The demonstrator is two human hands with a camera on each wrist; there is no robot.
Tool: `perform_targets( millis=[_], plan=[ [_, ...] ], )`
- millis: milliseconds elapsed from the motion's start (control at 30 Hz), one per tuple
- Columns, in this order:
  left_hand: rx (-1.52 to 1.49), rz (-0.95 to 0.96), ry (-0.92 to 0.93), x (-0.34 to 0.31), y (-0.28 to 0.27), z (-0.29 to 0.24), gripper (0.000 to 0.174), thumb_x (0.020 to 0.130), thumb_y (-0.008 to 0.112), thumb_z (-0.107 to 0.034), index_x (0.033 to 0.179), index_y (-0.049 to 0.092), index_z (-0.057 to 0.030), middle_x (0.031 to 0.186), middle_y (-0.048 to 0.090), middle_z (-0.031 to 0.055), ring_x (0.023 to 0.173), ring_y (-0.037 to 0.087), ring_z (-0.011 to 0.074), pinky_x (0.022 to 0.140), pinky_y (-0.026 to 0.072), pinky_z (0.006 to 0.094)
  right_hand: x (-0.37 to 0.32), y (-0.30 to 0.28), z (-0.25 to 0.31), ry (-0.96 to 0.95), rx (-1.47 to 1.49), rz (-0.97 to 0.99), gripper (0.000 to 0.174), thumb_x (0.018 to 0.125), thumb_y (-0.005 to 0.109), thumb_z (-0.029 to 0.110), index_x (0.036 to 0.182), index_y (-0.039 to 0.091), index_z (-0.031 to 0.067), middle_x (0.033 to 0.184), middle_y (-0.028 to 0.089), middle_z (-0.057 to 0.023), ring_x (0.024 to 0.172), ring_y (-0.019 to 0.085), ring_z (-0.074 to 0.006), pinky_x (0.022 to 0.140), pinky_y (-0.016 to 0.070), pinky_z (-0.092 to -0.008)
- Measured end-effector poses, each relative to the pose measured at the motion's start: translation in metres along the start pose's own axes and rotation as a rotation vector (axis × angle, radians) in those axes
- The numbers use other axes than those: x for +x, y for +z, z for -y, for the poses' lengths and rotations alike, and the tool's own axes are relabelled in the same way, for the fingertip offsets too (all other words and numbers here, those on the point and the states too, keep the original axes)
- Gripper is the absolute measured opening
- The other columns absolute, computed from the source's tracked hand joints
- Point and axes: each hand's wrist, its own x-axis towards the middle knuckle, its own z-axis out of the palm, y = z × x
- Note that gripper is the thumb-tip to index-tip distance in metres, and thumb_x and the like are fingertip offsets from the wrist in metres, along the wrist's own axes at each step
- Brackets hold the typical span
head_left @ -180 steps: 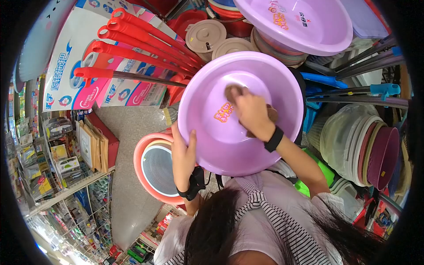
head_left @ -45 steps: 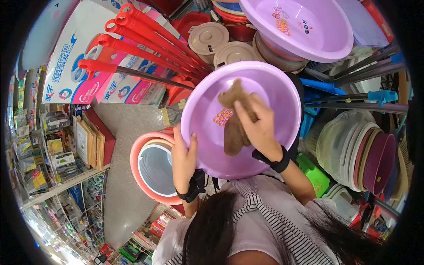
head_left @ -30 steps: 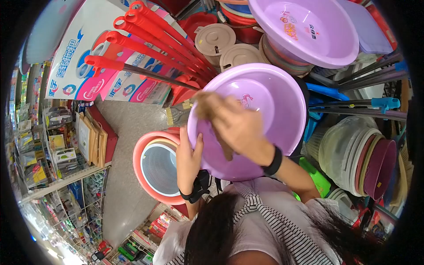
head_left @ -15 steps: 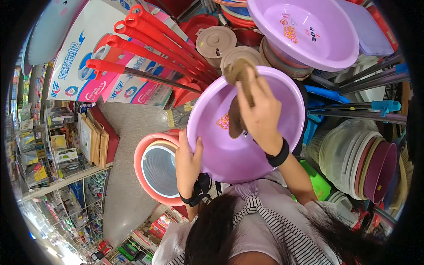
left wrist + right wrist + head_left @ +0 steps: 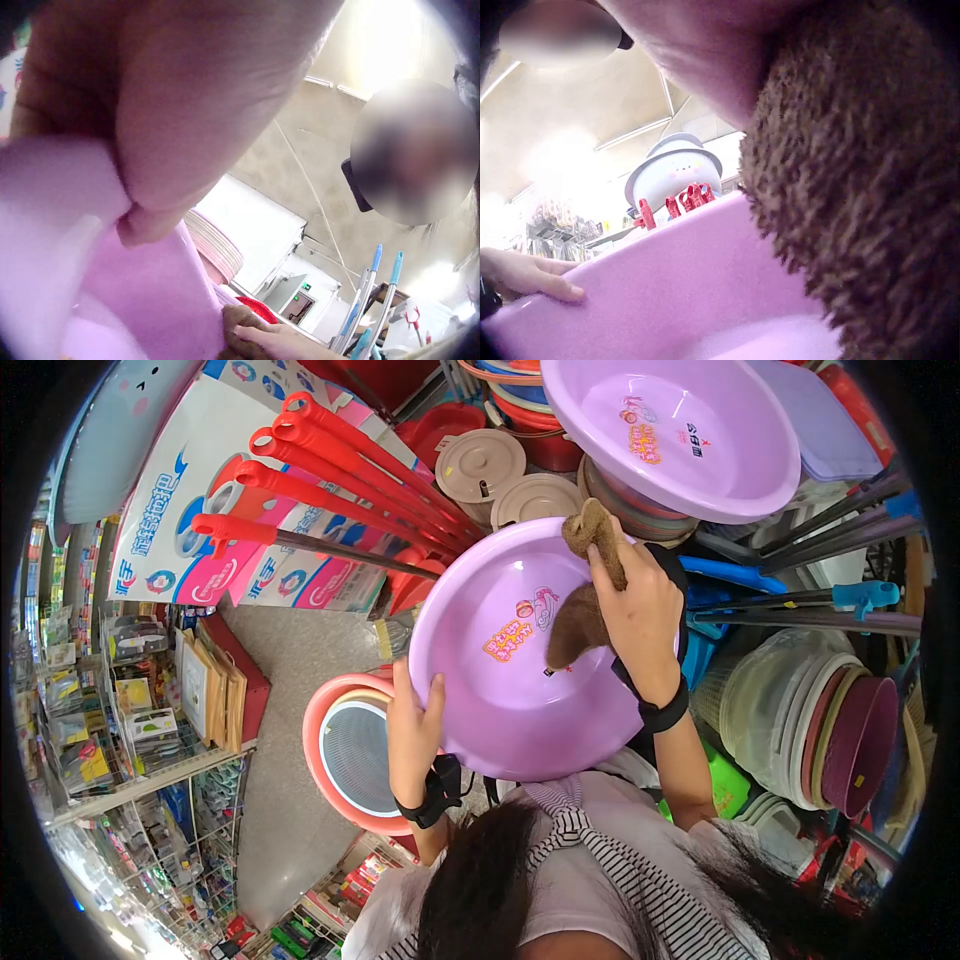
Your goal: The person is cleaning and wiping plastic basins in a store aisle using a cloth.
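Beside red handles, the left hand is gripping a likely light, slick basin by the rim, probably its surest hold, the right hand pinching soft-looking cloth.

We hold our left hand with fingers pointing forward — thumb set apart in a clamping pose. Our right hand sits farther forward — thumb and fingers pinched — with the right forearm extended behind it.

Cartons stand left of the basin, nested tubs right, and lidded buckets behind.
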Motion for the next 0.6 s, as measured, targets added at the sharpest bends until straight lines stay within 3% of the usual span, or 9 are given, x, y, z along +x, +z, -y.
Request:
perform_targets(
  millis=[267, 367, 533, 600],
  plan=[
    [0.045, 0.056, -0.09, -0.005, -0.007, 0.006, 0.033, 0.098, 0.058, -0.019, 0.122, 0.046, 0.0, 0.091, 0.066, 0.0252, 0.082, 0.066, 0.0422, 0.069, 0.0504, 0.0424, 0.0, -0.021, -0.007, 0.07, 0.038, 0.038, 0.041, 0.087, 0.067, 0.027, 0.125, 0.065, 0.015, 0.088, 0.061, -0.0141, 0.077, 0.064, -0.0354, 0.064, 0.0512, -0.044],
    [-0.013, 0.023, -0.105, -0.009, -0.003, 0.012, 0.03, 0.099, 0.056, -0.019, 0.119, 0.047, 0.0004, 0.09, 0.064, 0.0247, 0.08, 0.064, 0.0391, 0.071, 0.0496, 0.041, -0.006, -0.031, -0.015, 0.131, -0.002, 0.058, 0.043, 0.085, 0.07, 0.029, 0.126, 0.065, 0.0137, 0.091, 0.056, -0.0138, 0.078, 0.063, -0.034, 0.066, 0.0515, -0.0435],
    [-0.161, 0.041, -0.095, -0.012, -0.003, 0.019, 0.024, 0.1, 0.053, -0.017, 0.115, 0.047, 0.0015, 0.094, 0.06, 0.0172, 0.085, 0.059, 0.0219, 0.078, 0.0477, 0.0341, -0.007, -0.028, -0.04, 0.101, 0.158, 0.113, 0.05, 0.082, 0.074, 0.029, 0.127, 0.064, 0.0111, 0.093, 0.061, -0.0148, 0.079, 0.064, -0.0349, 0.068, 0.0516, -0.0418],
    [-0.193, 0.053, -0.103, -0.014, -0.005, 0.018, 0.026, 0.1, 0.053, -0.016, 0.118, 0.047, 0.002, 0.097, 0.06, 0.0149, 0.088, 0.058, 0.02, 0.08, 0.0474, 0.0331, -0.005, -0.029, -0.041, 0.084, 0.239, 0.145, 0.051, 0.082, 0.075, 0.029, 0.128, 0.063, 0.0106, 0.093, 0.062, -0.015, 0.079, 0.064, -0.0349, 0.069, 0.0515, -0.0414]
  ],
)
